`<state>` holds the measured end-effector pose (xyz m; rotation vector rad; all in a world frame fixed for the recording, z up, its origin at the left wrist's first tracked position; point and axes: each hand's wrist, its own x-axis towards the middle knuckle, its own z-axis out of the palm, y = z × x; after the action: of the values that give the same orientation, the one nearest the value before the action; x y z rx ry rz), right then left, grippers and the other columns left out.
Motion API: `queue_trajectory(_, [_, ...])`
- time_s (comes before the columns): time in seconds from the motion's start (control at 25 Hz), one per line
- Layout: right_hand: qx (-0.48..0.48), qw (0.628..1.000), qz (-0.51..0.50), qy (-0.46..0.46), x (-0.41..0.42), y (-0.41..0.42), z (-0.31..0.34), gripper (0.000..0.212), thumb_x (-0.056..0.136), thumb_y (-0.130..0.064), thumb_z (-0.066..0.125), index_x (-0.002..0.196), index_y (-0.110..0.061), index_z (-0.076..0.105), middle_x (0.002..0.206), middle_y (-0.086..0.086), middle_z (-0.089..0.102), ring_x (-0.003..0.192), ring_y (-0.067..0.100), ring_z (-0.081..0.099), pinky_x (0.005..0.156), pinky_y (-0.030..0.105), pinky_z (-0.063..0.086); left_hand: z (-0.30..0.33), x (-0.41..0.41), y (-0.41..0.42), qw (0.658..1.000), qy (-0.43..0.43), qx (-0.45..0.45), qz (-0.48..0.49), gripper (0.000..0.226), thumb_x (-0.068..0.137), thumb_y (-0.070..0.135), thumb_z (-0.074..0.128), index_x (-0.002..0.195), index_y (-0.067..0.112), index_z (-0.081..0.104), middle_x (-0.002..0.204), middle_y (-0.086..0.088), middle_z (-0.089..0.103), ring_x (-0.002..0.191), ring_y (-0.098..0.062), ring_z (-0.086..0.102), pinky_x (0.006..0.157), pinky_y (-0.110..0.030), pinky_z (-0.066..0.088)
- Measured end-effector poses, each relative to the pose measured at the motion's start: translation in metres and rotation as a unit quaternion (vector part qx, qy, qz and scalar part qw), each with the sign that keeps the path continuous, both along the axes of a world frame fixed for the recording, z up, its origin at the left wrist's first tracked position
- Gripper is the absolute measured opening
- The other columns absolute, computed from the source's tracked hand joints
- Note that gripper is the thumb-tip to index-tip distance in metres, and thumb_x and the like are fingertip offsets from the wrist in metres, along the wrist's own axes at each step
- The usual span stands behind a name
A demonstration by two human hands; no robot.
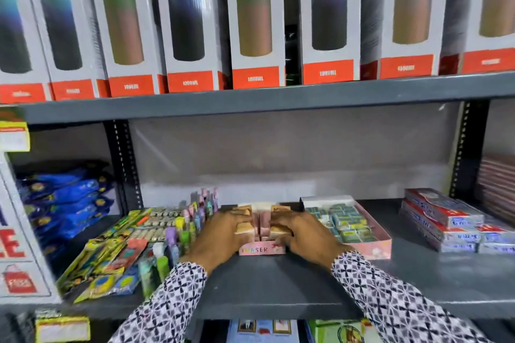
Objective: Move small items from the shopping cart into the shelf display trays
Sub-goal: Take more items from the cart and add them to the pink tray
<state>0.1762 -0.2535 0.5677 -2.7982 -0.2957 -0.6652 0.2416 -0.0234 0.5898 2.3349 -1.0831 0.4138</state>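
Sleeves (167, 306), patterned, two of them, reached up from six o'clock over the grey shelf (278, 287). Left hand (220, 234) and right hand (303, 234), fingers spread and laid flat over small pinkish eraser packs (262, 224), pressed inward from nine and three o'clock; whether anything was pinched, impossible to tell. Packs seated in one pink display tray (262, 250) lettered "ERASER", dead centre at twelve o'clock. Shopping cart out of view.

Risks, judged only: packs squeezed too hard from both sides, buckling upward and spilling over the low front lip; tray nudged sideways into the upright markers (200, 211) at ten o'clock, toppling them.

Second pink tray (381, 245) of green-blue boxes (351, 224) at two o'clock, touching the right hand. Red-and-silver packs (446, 220) stacked at three o'clock, count unclear. Blue pouches (64, 200) piled at nine o'clock. Farther up, eight boxed bottles (256, 22) in a row across the upper shelf.
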Motion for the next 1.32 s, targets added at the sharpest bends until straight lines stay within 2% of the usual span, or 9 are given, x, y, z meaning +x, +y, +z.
queue_trajectory(0.12, [0.004, 1.000, -0.014, -0.006, 0.012, 0.006, 0.000, 0.050, 0.088, -0.018, 0.072, 0.133, -0.037, 0.063, 0.131, -0.007, 0.071, 0.118, 0.018, 0.067, 0.105, 0.036, 0.052, -0.006, 0.009, -0.008, 0.999, 0.011, -0.034, 0.017, 0.035, 0.085, 0.018, 0.083, 0.119, 0.024, 0.078, 0.126, 0.009, 0.074, 0.114, 0.000, 0.064, 0.102, -0.010, 0.040])
queue_trajectory(0.28, [0.055, 0.998, -0.042, -0.008, 0.018, 0.014, 0.001, 0.042, 0.088, -0.018, 0.074, 0.126, -0.035, 0.069, 0.122, -0.004, 0.076, 0.110, 0.019, 0.071, 0.101, 0.030, 0.053, -0.010, 0.018, -0.018, 0.999, 0.030, -0.039, 0.013, 0.037, 0.087, 0.015, 0.080, 0.120, 0.031, 0.076, 0.119, 0.014, 0.077, 0.109, -0.001, 0.070, 0.102, -0.028, 0.055])
queue_trajectory(0.52, [0.063, 0.996, -0.055, 0.021, 0.029, 0.020, 0.006, 0.038, 0.087, -0.010, 0.064, 0.120, -0.029, 0.065, 0.117, 0.007, 0.075, 0.109, 0.029, 0.069, 0.096, 0.037, 0.055, -0.015, 0.032, -0.023, 0.999, 0.016, -0.036, 0.030, 0.040, 0.087, 0.006, 0.076, 0.120, 0.029, 0.076, 0.118, 0.010, 0.078, 0.106, 0.000, 0.068, 0.094, -0.011, 0.045])
queue_trajectory(0.68, [0.045, 0.996, -0.061, 0.044, 0.021, 0.026, 0.011, 0.040, 0.087, -0.007, 0.059, 0.123, -0.024, 0.063, 0.122, 0.015, 0.071, 0.115, 0.036, 0.066, 0.097, 0.042, 0.054, -0.012, 0.032, -0.022, 0.999, 0.034, -0.027, 0.026, 0.039, 0.087, 0.009, 0.077, 0.123, 0.025, 0.076, 0.122, 0.005, 0.077, 0.114, -0.009, 0.070, 0.106, -0.032, 0.053])
queue_trajectory(0.76, [0.037, 0.997, -0.047, 0.040, 0.008, 0.031, 0.013, 0.045, 0.092, -0.006, 0.056, 0.136, -0.016, 0.055, 0.140, 0.019, 0.061, 0.137, 0.037, 0.053, 0.106, 0.047, 0.049, -0.008, 0.019, -0.016, 0.999, 0.033, -0.029, 0.023, 0.044, 0.092, 0.014, 0.075, 0.134, 0.024, 0.068, 0.137, 0.000, 0.069, 0.129, -0.015, 0.062, 0.116, -0.038, 0.045])
queue_trajectory(0.88, [0.021, 0.999, -0.032, -0.025, -0.041, 0.040, 0.006, 0.062, 0.100, -0.024, 0.058, 0.156, -0.016, 0.033, 0.166, 0.009, 0.032, 0.158, 0.027, 0.011, 0.126, 0.049, 0.023, -0.015, -0.031, 0.006, 0.998, -0.032, -0.044, 0.018, 0.058, 0.102, 0.029, 0.064, 0.156, 0.027, 0.042, 0.165, 0.005, 0.035, 0.155, -0.008, 0.024, 0.128, -0.032, 0.020])
queue_trajectory(0.96, [0.037, 0.996, -0.029, -0.079, -0.101, 0.052, -0.013, 0.067, 0.103, -0.040, 0.057, 0.160, -0.021, 0.027, 0.171, -0.001, 0.020, 0.159, 0.020, 0.001, 0.129, 0.041, 0.010, -0.041, -0.093, 0.030, 0.993, -0.064, -0.100, 0.016, 0.060, 0.105, 0.035, 0.059, 0.159, 0.029, 0.034, 0.169, 0.015, 0.023, 0.157, -0.002, 0.012, 0.127, -0.025, 0.015])
queue_trajectory(1.08, [0.093, 0.994, -0.006, -0.059, -0.194, 0.076, -0.086, 0.062, 0.103, -0.039, 0.060, 0.157, -0.020, 0.036, 0.169, -0.007, 0.023, 0.159, 0.015, 0.006, 0.127, 0.026, 0.010, -0.125, -0.180, 0.058, 0.989, -0.018, -0.150, -0.007, 0.056, 0.102, 0.027, 0.063, 0.154, 0.026, 0.045, 0.165, 0.012, 0.036, 0.155, -0.005, 0.024, 0.123, -0.019, 0.022])
queue_trajectory(1.32, [0.074, 0.982, -0.069, 0.161, -0.249, 0.072, -0.288, 0.061, 0.102, -0.028, 0.056, 0.157, -0.016, 0.033, 0.170, 0.004, 0.023, 0.159, 0.022, 0.005, 0.124, 0.042, 0.026, -0.351, -0.224, 0.059, 0.977, 0.191, 0.091, 0.024, 0.069, 0.103, 0.048, 0.046, 0.163, 0.025, 0.022, 0.172, 0.007, 0.010, 0.160, -0.015, 0.006, 0.125, -0.032, 0.015])
